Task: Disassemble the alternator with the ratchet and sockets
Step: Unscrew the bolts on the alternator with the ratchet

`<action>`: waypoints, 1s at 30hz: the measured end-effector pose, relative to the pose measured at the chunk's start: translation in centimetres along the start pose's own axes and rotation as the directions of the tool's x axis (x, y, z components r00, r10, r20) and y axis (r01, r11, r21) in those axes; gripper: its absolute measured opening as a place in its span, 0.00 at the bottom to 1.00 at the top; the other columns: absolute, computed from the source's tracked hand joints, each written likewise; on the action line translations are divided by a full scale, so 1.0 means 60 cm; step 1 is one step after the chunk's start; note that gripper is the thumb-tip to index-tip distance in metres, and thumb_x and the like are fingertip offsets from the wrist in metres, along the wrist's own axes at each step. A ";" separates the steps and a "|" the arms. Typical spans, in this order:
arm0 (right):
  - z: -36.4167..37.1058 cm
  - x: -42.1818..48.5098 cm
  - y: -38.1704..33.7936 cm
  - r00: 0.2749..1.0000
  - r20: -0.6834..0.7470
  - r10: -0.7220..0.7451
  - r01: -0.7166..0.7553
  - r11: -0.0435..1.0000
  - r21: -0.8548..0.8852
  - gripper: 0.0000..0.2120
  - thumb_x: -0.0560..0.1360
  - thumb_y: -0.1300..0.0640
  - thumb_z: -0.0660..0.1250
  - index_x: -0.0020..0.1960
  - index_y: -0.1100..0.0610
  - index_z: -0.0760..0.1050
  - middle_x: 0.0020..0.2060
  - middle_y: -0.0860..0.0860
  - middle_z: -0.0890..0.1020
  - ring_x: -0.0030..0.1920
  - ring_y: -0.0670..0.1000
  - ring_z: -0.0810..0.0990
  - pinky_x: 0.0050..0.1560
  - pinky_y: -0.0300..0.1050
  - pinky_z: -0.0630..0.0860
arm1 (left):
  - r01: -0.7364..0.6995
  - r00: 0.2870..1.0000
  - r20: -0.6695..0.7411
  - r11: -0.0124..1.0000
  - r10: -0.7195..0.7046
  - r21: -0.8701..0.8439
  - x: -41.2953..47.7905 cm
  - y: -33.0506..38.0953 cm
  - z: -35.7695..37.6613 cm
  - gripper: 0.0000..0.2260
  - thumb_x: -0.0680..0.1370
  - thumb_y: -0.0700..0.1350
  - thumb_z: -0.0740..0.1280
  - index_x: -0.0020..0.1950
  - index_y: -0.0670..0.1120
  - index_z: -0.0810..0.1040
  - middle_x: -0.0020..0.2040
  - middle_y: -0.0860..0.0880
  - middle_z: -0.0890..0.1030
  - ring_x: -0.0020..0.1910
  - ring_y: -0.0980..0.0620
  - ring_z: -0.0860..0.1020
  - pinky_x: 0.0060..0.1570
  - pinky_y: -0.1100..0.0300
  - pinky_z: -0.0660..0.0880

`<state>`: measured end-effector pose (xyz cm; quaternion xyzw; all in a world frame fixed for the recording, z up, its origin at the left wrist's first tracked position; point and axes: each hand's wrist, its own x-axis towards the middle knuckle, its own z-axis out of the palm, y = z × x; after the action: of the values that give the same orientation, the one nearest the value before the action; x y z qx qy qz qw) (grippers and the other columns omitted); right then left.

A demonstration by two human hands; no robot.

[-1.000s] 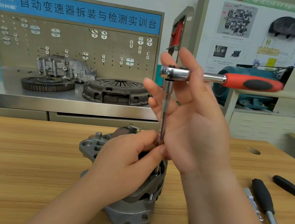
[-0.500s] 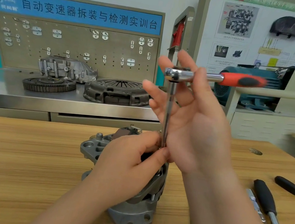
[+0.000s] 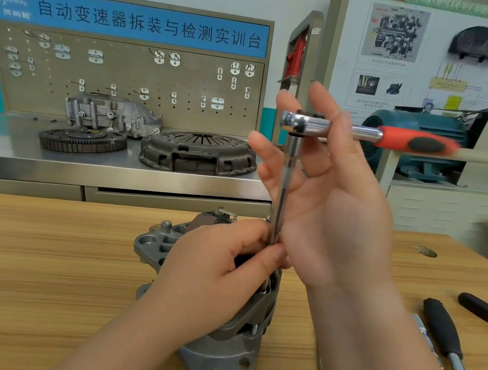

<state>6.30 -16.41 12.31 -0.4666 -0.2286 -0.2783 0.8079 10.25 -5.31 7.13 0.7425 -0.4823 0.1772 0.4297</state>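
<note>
So, head view, the only one. The grey cast-aluminium alternator (image 3: 215, 356) stands on end on the wooden counter (image 3: 44, 252), mid-counter and close to the person. Housing halves look joined and a through-bolt (image 3: 254, 329) shows at the side. No removed parts are in sight, so I'd call this early: fasteners to crack, nothing split yet.

The left hand (image 3: 216, 276) rests on top of the alternator, its fingers pinching the foot of the chrome extension bar (image 3: 283, 189). Whether the socket is seated on a bolt I can't tell, as it's hidden. The right hand (image 3: 334, 214) is spread with fingers straight along the bar, gripping nothing firmly. The chrome ratchet with red-and-black handle (image 3: 411, 142) sits on top of the bar, handle pointing right.

Clearance: the handle's swing plane is well above the counter. The black-handled tools (image 3: 441, 329) lie flat to the right, under that arc. The counter's far edge is just behind the alternator, the steel bench beyond it. The only obstruction is the person's own hands.
</note>
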 end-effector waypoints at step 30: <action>0.002 0.000 0.000 0.999 0.039 -0.024 0.024 1.000 -0.002 0.13 0.73 0.48 0.63 0.55 0.47 0.78 0.53 0.46 0.84 0.47 0.51 0.84 0.46 0.40 0.76 | 0.031 0.999 0.018 0.998 -0.031 -0.048 0.000 -0.005 0.001 0.08 0.74 0.61 0.56 0.41 0.63 0.74 0.30 0.61 0.77 0.31 0.58 0.75 0.32 0.60 0.70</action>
<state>6.30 -16.28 12.37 -0.4701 -0.2492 -0.2791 0.7993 10.49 -5.30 6.96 0.7408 -0.4786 0.1524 0.4461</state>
